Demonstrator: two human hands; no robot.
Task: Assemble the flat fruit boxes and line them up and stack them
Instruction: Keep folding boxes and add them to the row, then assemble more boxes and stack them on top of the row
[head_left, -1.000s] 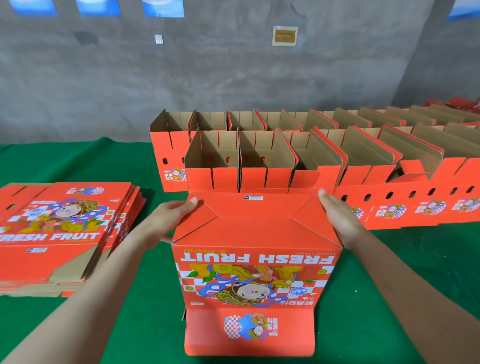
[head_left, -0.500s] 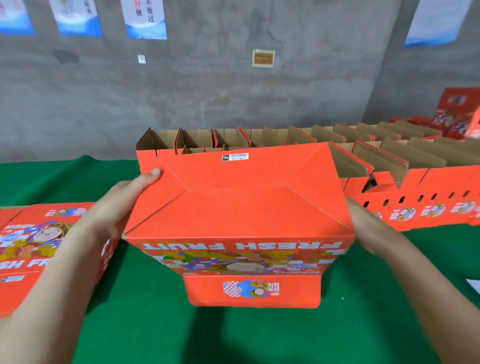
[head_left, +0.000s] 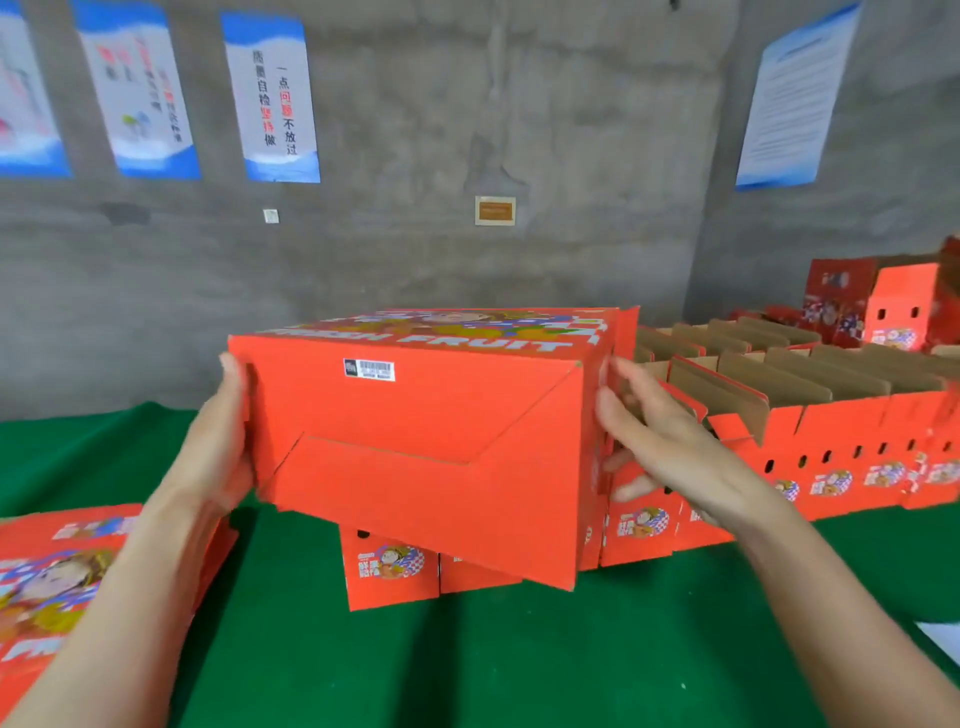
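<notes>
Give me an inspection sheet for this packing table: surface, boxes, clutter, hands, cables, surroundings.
Surface: table with a green cover.
Job's things: held box raised, folded bottom facing the camera; assembled boxes in rows at right, tops open; flat boxes stacked at left.
Clutter: white object at the right edge, too cut off to identify.
Hands: left hand grips the held box's left edge; right hand has straight fingers against its right side.
Cables: nothing seen.
Surroundings: concrete wall, posters, small plaque.
</notes>
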